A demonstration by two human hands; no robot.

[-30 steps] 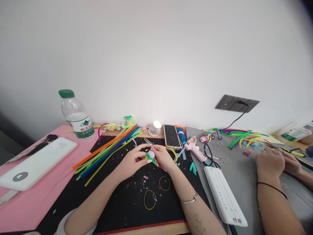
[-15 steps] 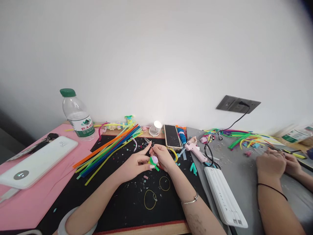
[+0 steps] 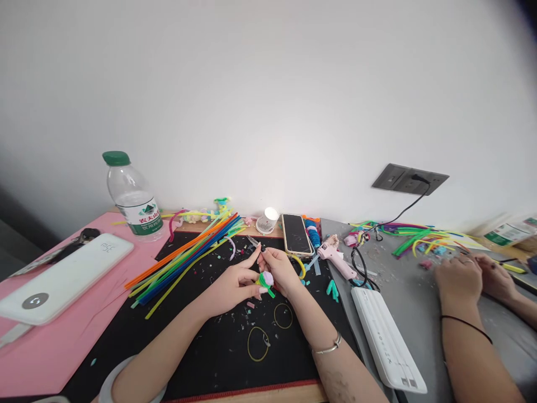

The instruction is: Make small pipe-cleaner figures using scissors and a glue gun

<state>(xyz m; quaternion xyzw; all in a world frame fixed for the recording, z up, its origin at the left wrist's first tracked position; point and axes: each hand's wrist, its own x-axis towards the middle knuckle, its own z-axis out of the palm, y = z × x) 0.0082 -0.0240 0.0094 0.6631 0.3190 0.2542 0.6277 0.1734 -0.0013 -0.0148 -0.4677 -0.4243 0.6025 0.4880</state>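
Note:
Over the black mat (image 3: 218, 358), my left hand (image 3: 235, 284) is closed, its thumb and fingers pinching a small pipe-cleaner piece (image 3: 267, 279) with a lilac top, green around it and a green end sticking out. My right hand (image 3: 282, 270) is wrapped around scissors (image 3: 253, 240), whose metal blades point up and left; their handles are mostly hidden in the palm. My left index fingertip reaches beside the blades. The two hands meet close together. Two rubber bands (image 3: 257, 343) and small scraps lie below them.
Colored pipe cleaners (image 3: 188, 257) fan out on the left, near a water bottle (image 3: 136, 201) and power bank (image 3: 67, 280). A paper cup (image 3: 267, 220), phone (image 3: 297, 234), pink glue gun (image 3: 338, 258) and white power strip (image 3: 386, 336) stand behind and right. Another person's hands (image 3: 461, 280) work at far right.
My hands and the pipe-cleaner piece have shifted very slightly, the piece tilting a little. At far right, the other person's hands moved slightly left.

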